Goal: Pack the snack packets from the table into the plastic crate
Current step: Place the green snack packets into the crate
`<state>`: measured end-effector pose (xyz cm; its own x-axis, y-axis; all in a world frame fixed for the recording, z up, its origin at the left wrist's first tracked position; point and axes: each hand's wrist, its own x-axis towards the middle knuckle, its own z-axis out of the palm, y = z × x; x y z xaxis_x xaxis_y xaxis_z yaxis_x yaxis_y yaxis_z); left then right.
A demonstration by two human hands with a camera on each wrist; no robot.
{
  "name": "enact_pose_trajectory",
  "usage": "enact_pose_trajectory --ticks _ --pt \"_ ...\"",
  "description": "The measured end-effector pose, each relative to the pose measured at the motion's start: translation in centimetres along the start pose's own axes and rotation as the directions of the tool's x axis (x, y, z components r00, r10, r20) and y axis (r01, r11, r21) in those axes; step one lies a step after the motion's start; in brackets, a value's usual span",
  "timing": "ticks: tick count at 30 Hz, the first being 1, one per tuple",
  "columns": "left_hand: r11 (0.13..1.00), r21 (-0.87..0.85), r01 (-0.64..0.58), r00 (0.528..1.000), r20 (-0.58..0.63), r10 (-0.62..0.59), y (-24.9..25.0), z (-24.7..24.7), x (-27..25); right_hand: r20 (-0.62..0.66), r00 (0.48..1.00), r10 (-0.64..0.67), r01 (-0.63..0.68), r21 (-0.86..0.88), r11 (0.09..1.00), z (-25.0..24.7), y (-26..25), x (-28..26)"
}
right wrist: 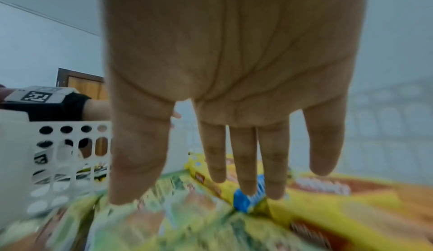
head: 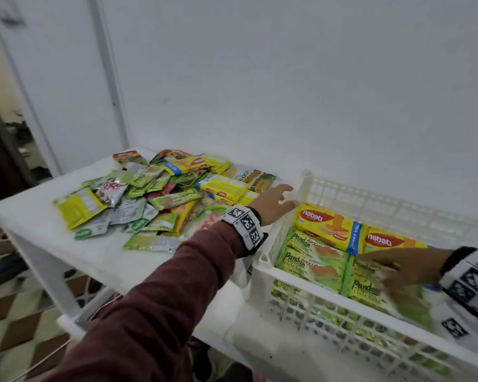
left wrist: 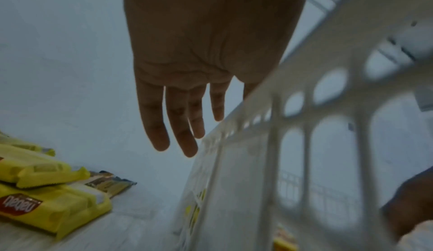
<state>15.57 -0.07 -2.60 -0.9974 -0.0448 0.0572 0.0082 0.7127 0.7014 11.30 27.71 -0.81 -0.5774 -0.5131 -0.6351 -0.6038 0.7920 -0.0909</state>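
The counter (head: pixel 108 260) and crate (head: pixel 309 282) are seen from above by the head view. Each wrist view is placed close under a palm, and the crate wall (left wrist: pixel 293 143) is shared.

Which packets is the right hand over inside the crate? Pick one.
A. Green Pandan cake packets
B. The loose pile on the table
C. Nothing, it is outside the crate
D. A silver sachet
A: the right hand is spread open over the green Pandan packets inside the white crate.

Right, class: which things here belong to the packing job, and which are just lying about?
Job:
- loose snack packets
- white crate
- packed Nabati and Pandan packs
- both hands, left, right

Lying about:
- shoe under the table
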Motion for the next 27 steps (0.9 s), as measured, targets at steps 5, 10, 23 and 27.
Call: enact_pose_trajectory --ticks 5,10,23,27 --pt "0.998 0.053 -0.028 1.000 0.016 0.027 -0.6 -3.8 -1.7 -0.106 0.993 -0.054 0.050 -0.041 0.998 -4.0 -3.3 -1.5" --pt "0.988 0.119 -0.095 0.992 -0.073 0.104 -2.9 -10.7 -4.1 -0.266 0.958 -0.103 0.085 -0.079 0.993 -9.0 -10.4 -2.6" --pt "0.908 0.314 0.277 0.960 -0.118 -0.252 -23.2 -26.1 -10.2 -0.360 0.902 -0.240 0.170 -0.215 0.962 -15.3 -36.1 10.9" --pt "0.884 0.307 0.354 0.935 -0.094 -0.342 -27.4 -26.4 -9.9 -0.333 0.902 -0.275 0.193 -0.259 0.946 -14.2 -39.1 16.7"
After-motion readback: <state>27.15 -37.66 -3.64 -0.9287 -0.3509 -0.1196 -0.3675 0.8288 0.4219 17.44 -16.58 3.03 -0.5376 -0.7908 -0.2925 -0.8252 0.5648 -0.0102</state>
